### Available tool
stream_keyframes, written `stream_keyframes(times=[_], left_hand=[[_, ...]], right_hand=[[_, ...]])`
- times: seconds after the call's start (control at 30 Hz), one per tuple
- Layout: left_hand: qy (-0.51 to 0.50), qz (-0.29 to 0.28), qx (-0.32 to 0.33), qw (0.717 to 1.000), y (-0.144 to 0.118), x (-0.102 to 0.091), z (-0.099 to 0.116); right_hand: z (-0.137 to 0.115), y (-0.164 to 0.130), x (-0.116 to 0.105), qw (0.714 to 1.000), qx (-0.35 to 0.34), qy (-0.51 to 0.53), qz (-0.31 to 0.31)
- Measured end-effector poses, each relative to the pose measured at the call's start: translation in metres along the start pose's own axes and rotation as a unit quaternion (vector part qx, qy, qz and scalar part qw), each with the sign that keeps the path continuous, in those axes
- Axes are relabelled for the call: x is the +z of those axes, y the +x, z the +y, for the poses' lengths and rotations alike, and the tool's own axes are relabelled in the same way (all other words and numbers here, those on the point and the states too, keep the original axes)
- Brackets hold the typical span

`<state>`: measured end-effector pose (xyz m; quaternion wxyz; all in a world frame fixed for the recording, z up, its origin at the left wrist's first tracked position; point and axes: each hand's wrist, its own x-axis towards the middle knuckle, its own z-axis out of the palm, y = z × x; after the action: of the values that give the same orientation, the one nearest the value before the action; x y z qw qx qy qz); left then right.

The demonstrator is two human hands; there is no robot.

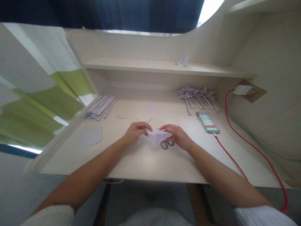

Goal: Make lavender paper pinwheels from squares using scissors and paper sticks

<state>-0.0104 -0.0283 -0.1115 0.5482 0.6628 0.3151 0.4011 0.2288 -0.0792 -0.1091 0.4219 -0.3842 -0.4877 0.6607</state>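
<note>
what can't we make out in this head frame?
- Scissors: blades hidden under the folded paper and right hand; only handles show.
- Phone: surface pixelated, nothing legible.
- Small white bits on the desk: too small to identify.
- Paper object on the shelf: too small and far to tell its shape.
- Left hand fingers: exact grip on the paper unclear.

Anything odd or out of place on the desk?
Mostly tidy. The scissors lie half hidden under the folded paper that the left hand and right hand hold. One paper piece sits alone on the shelf, apart from the pinwheel pile.
</note>
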Motion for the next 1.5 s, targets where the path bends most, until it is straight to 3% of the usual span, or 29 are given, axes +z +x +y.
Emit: stream_keyframes(times=[0.23,0.37,0.7,0.87,1.0,1.1,1.5], left_hand=[[0.011,-0.046,-0.013,0.999,-0.006,0.006,0.006],[0.03,-0.075,0.02,0.997,-0.006,0.005,0.008],[0.089,-0.086,0.061,0.99,-0.005,0.002,0.001],[0.048,-0.04,0.008,0.998,-0.003,0.006,-0.01],[0.033,-0.119,-0.068,0.99,-0.005,0.012,-0.015],[0.055,-0.166,-0.084,0.981,-0.008,0.014,-0.015],[0.139,-0.074,-0.095,0.983,-0.006,0.014,0.004]], right_hand=[[0.007,0.004,-0.001,0.994,0.037,-0.103,0.023],[0.008,0.003,-0.002,0.987,0.056,-0.148,0.01],[0.008,0.003,0.003,0.987,0.063,-0.149,0.024],[0.005,0.002,0.007,0.989,0.033,-0.14,0.029],[0.005,0.004,0.008,0.99,0.012,-0.124,0.066],[0.005,0.005,0.009,0.99,0.006,-0.108,0.095],[0.007,0.003,0.003,0.983,-0.029,-0.151,0.099]])
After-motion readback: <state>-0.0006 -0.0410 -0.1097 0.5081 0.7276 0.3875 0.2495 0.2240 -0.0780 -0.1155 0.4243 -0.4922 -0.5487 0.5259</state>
